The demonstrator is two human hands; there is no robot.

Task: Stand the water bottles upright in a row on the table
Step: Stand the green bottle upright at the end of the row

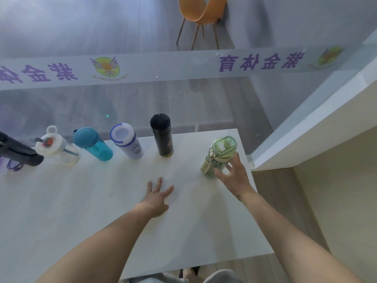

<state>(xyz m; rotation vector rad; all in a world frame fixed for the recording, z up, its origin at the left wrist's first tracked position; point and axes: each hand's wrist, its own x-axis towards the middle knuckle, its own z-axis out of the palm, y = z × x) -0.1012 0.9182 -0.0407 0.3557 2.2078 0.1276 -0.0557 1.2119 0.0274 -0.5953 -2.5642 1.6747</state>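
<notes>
Far edge of table (61,211), L to R, upright: dark bottle (18,152), clear w/ white loop lid (56,147), teal (92,145), white w/ blue rings (127,141), black flask (162,135). Left hand (157,199) flat on table, fingers spread, empty. Right hand (234,176), fingers curled round pale green bottle (220,156), upright near right edge.

The glass partition (183,64) carries mirrored purple lettering reading 紫金体育.

Orange chair (201,13) with wooden legs on grey floor (81,27), beyond glass wall (142,103). Frosted band (163,67) across glass: purple mirrored characters, round winged logo (104,66). Cream ledge (318,127) at right.
</notes>
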